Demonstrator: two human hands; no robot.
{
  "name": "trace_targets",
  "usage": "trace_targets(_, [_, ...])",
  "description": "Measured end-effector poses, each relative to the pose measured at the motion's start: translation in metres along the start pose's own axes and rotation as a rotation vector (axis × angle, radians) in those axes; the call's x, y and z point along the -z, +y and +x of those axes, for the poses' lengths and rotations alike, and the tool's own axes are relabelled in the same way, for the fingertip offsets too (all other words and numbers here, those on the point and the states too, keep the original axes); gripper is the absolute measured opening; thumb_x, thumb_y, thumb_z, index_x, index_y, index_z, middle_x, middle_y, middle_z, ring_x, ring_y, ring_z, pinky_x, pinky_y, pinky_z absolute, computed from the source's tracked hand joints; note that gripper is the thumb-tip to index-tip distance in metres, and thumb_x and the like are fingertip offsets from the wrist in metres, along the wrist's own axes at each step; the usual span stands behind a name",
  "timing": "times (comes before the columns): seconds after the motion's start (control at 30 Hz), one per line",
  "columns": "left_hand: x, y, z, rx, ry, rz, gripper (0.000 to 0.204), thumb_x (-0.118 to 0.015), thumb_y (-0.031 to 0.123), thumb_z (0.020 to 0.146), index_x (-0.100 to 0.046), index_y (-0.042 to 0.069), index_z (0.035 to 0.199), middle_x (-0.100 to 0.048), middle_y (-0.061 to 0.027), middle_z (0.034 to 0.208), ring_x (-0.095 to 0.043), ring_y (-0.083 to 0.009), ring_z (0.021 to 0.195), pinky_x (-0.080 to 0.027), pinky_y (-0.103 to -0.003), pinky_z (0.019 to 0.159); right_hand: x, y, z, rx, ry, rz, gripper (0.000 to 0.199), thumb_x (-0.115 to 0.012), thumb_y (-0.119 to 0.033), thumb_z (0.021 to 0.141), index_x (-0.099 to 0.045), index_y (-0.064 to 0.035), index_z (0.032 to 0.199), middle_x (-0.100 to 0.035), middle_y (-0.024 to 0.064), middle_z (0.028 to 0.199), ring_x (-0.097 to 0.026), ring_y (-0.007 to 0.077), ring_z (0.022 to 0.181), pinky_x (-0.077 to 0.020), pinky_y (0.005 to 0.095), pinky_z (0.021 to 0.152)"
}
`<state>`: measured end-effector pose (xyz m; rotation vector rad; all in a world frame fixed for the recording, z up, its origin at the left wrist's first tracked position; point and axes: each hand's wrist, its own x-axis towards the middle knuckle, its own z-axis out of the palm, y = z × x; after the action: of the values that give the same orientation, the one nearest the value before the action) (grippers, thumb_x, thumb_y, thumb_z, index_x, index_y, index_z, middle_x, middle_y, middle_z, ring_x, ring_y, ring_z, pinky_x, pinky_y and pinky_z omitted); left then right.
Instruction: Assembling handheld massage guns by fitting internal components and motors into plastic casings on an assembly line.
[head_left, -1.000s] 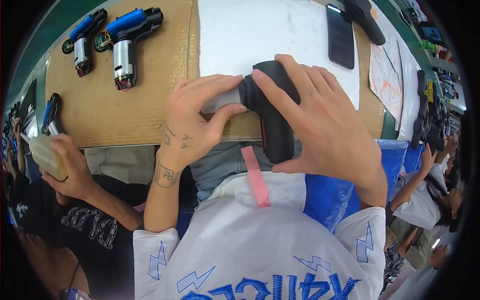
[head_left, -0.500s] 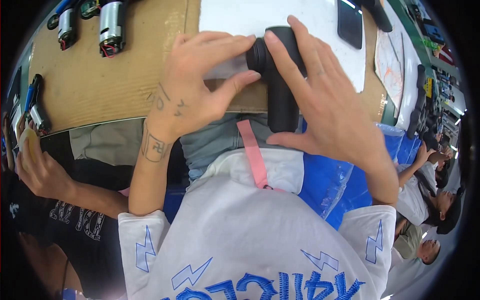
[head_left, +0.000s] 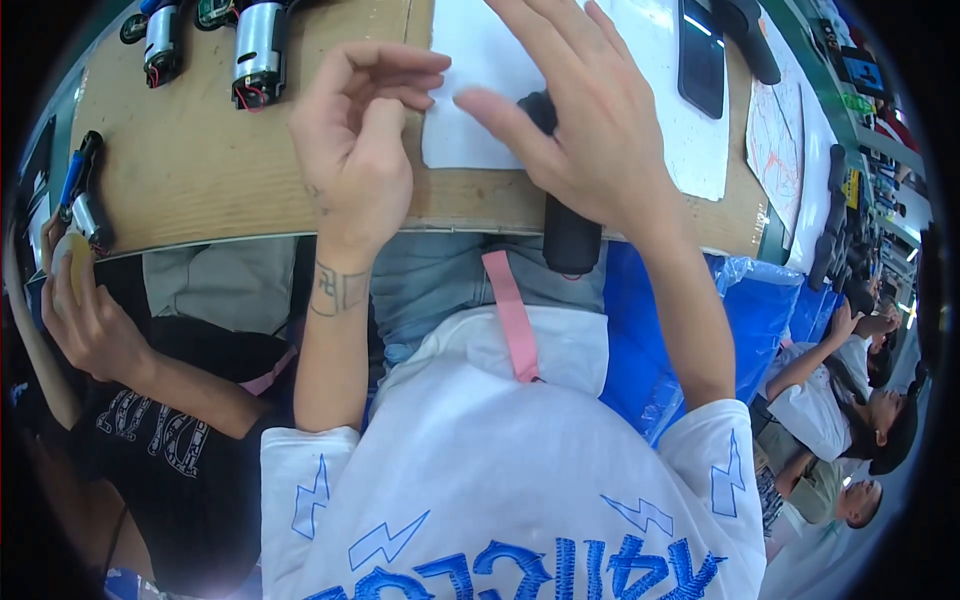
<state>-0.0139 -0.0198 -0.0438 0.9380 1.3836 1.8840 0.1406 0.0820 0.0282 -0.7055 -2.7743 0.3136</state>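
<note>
With left fingers (head_left: 400,60) empty and parted, right fingers (head_left: 545,30) spread, could nudge the overhanging black device (head_left: 572,238) off the tabletop (head_left: 220,170).

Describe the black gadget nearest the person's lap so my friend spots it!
Find the brown table, then the white sheet on it. Near the person's lap, above and right of the pink strap, a black gadget peeks out, partly covered. Unlike the phone and dark tool farther off, its thick end crosses the table's near edge.
</note>
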Motion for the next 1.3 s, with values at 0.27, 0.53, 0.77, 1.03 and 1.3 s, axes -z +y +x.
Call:
trace_targets(0.27, [0.005, 0.008, 0.000, -0.011, -0.125, 0.075, 0.027, -0.045, -0.010, 0.090, -0.066, -0.007, 0.107, -0.074, -0.0143, 0.106, -0.069, -0.0170, 0.096, -0.055, -0.029, 0.085, 0.030, 0.017, -0.098, -0.237, 0.092, -0.098, 0.085, -0.088, -0.011, 0.065, -0.058, -0.0064, 0.144, -0.052, 0.0230, 0.150, -0.052, 0.0438, 0.138, -0.0444, 0.0490, 0.112])
trace_targets(0.53, [-0.036, 0.039, -0.005, 0.338, -0.479, 0.047, 0.040, -0.074, 0.009, 0.094, -0.065, 0.002, 0.132, -0.071, -0.0123, 0.115, -0.071, -0.0132, 0.095, -0.057, -0.025, 0.074, 0.038, 0.045, -0.138, -0.382, 0.257, 0.404, 0.041, -0.081, -0.015, 0.089, -0.065, 0.0018, 0.124, -0.069, 0.0094, 0.093, -0.067, 0.0177, 0.079, -0.0519, 0.0290, 0.069])
trace_targets(0.77, [-0.067, 0.037, -0.009, 0.187, -0.515, -0.001, 0.053, -0.080, 0.007, 0.090, -0.060, -0.001, 0.139, -0.064, -0.0114, 0.116, -0.071, -0.0143, 0.092, -0.061, -0.028, 0.080, 0.056, 0.049, -0.131, -0.880, 0.287, 1.202, 0.040, -0.057, -0.032, 0.105, -0.066, 0.0036, 0.122, -0.063, 0.0039, 0.081, -0.045, 0.0045, 0.054, -0.0309, 0.0228, 0.046])
trace_targets(1.03, [-0.067, 0.034, -0.019, 0.418, -0.490, -0.107, 0.061, -0.089, 0.020, 0.084, -0.059, -0.003, 0.133, -0.069, -0.0048, 0.106, -0.067, -0.0134, 0.096, -0.056, -0.028, 0.089, 0.064, 0.053, -0.151, -0.299, 0.092, 0.888, 0.054, -0.081, -0.004, 0.083, -0.064, 0.0039, 0.134, -0.068, 0.0211, 0.133, -0.065, 0.0287, 0.125, -0.0496, 0.0356, 0.107])
trace_targets(1.3, [-0.065, 0.043, -0.012, -0.053, -0.700, 0.093, 0.058, -0.095, 0.002, 0.067, -0.064, -0.001, 0.116, -0.074, -0.0229, 0.117, -0.074, -0.0279, 0.109, -0.059, -0.037, 0.093, 0.054, 0.042, -0.157, -0.380, 0.189, 0.981, 0.063, -0.091, -0.019, 0.079, -0.065, 0.0041, 0.132, -0.071, 0.0187, 0.127, -0.069, 0.0293, 0.116, -0.0552, 0.0363, 0.097])
